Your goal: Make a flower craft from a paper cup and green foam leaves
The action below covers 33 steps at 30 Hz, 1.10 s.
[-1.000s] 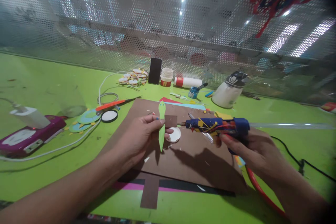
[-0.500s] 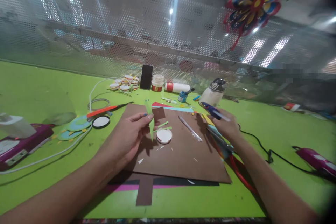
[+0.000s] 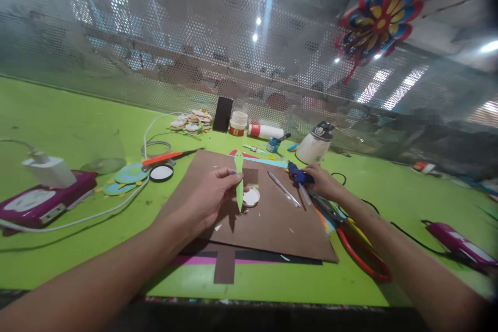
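Between the thumb and fingers of my left hand (image 3: pixel 216 193) is a narrow light-green cutout (image 3: pixel 239 187), pointed at its lower end, with two small dots near the top. It is upright above a brown foam sheet (image 3: pixel 280 233). Just behind it a white round disc (image 3: pixel 252 197) lies on the sheet, partly hidden by my fingers. My right hand (image 3: pixel 322 180) grips a blue glue gun (image 3: pixel 299 174) at the sheet's right edge; a clear stick shows at the gun. Large scissors with red handles (image 3: pixel 363 257) lie under my right forearm. Clear glue sticks (image 3: pixel 283 189) rest on the sheet.
An orange-handled tool (image 3: pixel 161 158) and a black-rimmed disc (image 3: pixel 161 173) lie left of the sheet. Behind stand a phone (image 3: pixel 223 114), a tub (image 3: pixel 238 123), a blue paint jar (image 3: pixel 273 144) and a white bottle (image 3: pixel 314 146). A purple power strip (image 3: pixel 46 199) sits far left.
My right hand has brought the glue gun left and lower, down to the sheet's edge. The green cutout has turned to face me more squarely. The view has shifted slightly.
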Available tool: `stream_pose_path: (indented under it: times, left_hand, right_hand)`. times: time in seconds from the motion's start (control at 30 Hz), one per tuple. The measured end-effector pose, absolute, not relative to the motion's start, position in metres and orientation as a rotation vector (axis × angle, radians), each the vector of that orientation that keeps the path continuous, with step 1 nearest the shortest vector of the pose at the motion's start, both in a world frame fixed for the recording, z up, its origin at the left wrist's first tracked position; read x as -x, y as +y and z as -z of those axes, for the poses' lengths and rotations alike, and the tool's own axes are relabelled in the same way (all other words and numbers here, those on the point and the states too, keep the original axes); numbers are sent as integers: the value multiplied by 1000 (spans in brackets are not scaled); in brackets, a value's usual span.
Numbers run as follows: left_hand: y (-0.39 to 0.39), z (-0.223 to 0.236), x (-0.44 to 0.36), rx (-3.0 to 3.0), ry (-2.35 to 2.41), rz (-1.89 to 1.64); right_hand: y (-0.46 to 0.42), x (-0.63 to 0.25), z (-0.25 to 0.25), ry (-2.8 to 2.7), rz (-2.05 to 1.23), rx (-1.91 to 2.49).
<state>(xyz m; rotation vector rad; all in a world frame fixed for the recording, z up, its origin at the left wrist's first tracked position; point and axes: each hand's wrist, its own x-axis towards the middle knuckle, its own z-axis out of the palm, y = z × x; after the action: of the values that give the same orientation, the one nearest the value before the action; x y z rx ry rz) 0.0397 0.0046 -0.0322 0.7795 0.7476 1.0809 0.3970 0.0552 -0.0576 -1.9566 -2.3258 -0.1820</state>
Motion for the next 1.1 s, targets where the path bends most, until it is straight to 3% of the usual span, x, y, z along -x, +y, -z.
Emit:
stream_pose_path:
  times: [0.2, 0.37, 0.6, 0.77, 1.1]
  left_hand:
    - [6, 36, -42, -802, 744, -1047]
    - [2, 37, -47, -844, 744, -995]
    - [-3, 41, -50, -848, 699, -959]
    - [-1, 46, -49, -806, 683, -949]
    - [-3, 43, -50, -848, 725, -975]
  right_hand:
    - [49, -390, 39, -2224, 43, 1884]
    - [16, -329, 12, -2001, -70, 1657]
    - [-19, -237, 8, -1838, -698, 1411]
    - [-25, -227, 21, -1654, -1070, 1344]
    - [-25, -230, 27, -1452, -1248, 1187]
